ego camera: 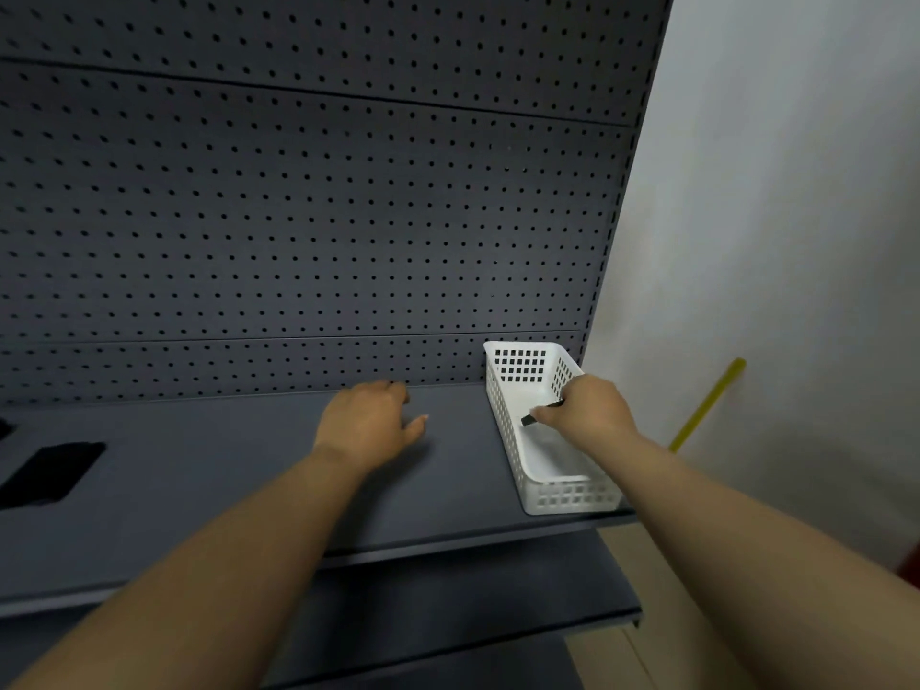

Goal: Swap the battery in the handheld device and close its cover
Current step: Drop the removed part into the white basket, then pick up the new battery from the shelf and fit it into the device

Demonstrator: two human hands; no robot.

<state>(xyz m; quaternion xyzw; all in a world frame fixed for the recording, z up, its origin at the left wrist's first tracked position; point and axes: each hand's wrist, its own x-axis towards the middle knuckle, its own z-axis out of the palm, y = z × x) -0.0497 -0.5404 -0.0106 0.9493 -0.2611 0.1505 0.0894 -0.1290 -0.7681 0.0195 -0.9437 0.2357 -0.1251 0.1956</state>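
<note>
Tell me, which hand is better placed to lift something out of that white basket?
The right hand: it is inside the white basket, pinching a small black object. The left hand rests apart on the shelf.

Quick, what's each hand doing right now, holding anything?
Left hand: open, palm down over the shelf, holding nothing.
Right hand: closed on a small black object above the white basket; what it is cannot be told.
</note>
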